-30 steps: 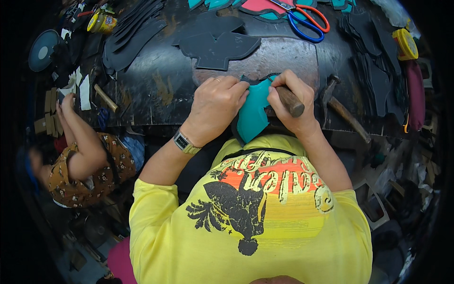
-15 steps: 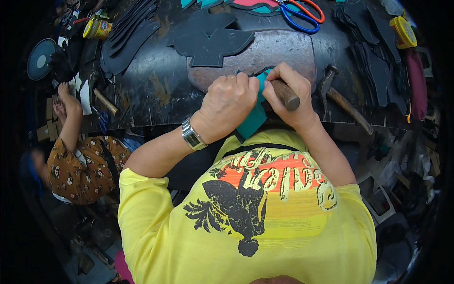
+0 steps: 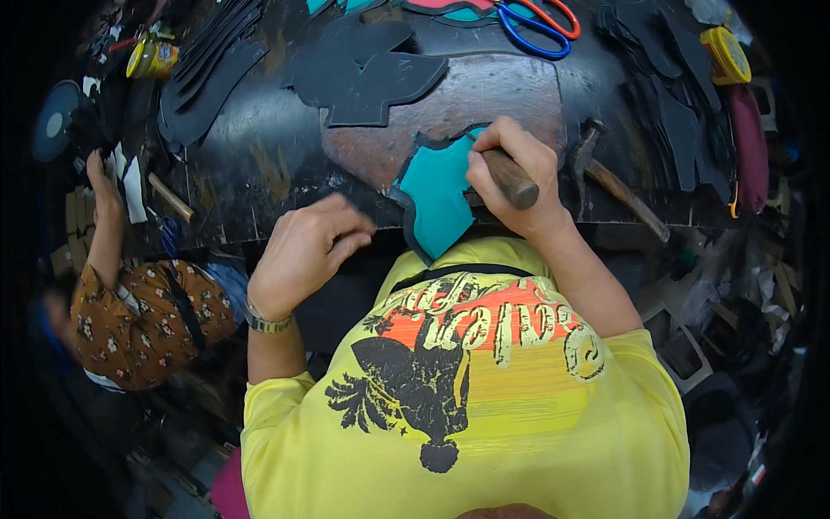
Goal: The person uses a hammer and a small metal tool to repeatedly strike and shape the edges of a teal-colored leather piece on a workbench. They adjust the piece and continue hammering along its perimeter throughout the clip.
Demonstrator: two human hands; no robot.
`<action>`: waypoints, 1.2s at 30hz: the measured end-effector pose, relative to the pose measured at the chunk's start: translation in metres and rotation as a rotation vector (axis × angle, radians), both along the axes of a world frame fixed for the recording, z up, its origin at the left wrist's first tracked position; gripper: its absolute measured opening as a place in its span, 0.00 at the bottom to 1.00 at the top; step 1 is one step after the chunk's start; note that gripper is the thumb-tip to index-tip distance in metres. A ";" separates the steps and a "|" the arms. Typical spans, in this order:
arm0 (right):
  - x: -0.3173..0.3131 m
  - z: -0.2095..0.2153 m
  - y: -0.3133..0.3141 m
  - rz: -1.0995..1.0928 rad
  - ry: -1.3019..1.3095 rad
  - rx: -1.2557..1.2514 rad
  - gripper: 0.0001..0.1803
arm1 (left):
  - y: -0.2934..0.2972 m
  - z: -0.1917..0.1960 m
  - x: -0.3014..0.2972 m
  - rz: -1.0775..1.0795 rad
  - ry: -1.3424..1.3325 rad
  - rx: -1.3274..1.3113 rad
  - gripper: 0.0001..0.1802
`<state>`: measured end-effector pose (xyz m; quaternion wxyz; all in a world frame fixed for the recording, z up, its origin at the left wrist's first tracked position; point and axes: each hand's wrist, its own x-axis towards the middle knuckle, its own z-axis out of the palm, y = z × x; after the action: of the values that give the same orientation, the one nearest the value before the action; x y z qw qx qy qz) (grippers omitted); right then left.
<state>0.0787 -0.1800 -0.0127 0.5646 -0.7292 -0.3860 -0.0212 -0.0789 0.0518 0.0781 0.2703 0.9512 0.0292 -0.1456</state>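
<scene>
A teal piece with a dark folded-looking border (image 3: 439,192) lies over the near edge of a worn brown slab (image 3: 510,91), its lower tip hanging past the table edge. My right hand (image 3: 523,169) is closed round a tool with a thick wooden handle (image 3: 512,180), whose butt points toward me. The tool's working end is hidden. That hand's fingertips rest at the teal piece's upper right corner. My left hand (image 3: 309,251), wearing a metal watch, is off the piece to its left. Its fingers are loosely bent, slightly blurred, and appear to hold nothing.
Black cut pieces (image 3: 372,86) lie beyond the slab, with more stacks at both sides. A hammer (image 3: 618,177) lies to the right. Red-and-blue-handled scissors (image 3: 536,30) are at the back. A co-worker in a flowered top (image 3: 156,320) sits at left near a short wooden handle (image 3: 171,197).
My left hand has let go of the teal piece and drawn back to the lower left. More of the piece now shows. My right hand keeps its grip on the tool.
</scene>
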 end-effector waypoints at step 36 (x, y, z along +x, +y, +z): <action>-0.003 0.003 0.003 -0.009 -0.026 -0.067 0.07 | -0.031 -0.058 0.065 0.281 -0.465 -0.110 0.07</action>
<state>0.0755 -0.1775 -0.0099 0.5348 -0.7490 -0.3906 -0.0201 -0.0143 0.0212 0.0202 0.3385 0.9296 0.0899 0.1143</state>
